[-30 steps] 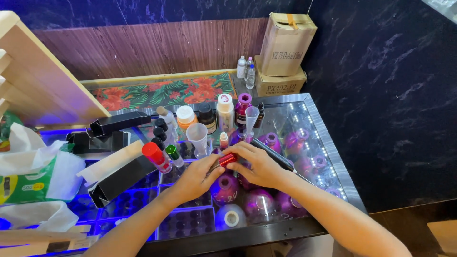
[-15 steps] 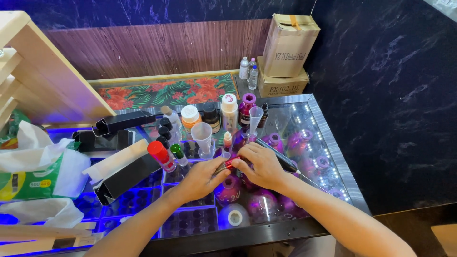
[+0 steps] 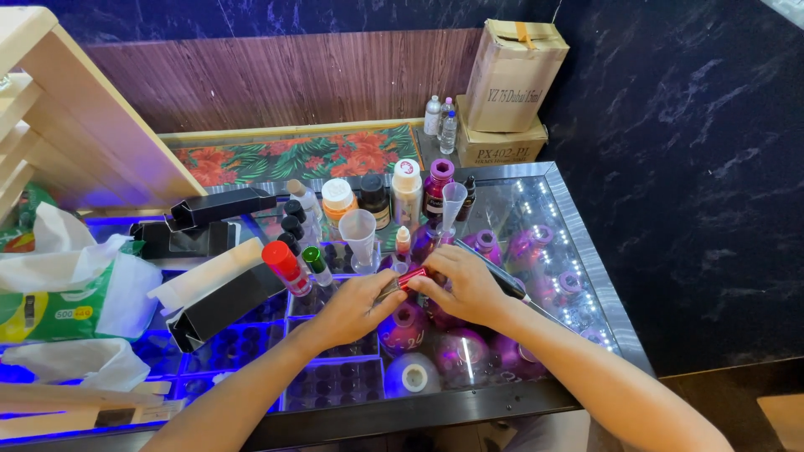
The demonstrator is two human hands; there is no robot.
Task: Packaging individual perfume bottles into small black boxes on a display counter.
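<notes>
Slim red vial [image 3: 409,279]: held level between both hands, long axis left–right. Left hand [image 3: 352,305] pinches silvery end; right hand [image 3: 463,283] pinches red end.

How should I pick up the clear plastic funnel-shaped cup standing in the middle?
Probably by the wide rim of the clear cup, coming straight down from above. It stands upright and flares open at the top, and the green-capped bottle and orange-capped bottle crowd its sides, so a side grip looks awkward.

Both hands [image 3: 356,303] [image 3: 463,283] together, fingers pinched
</notes>
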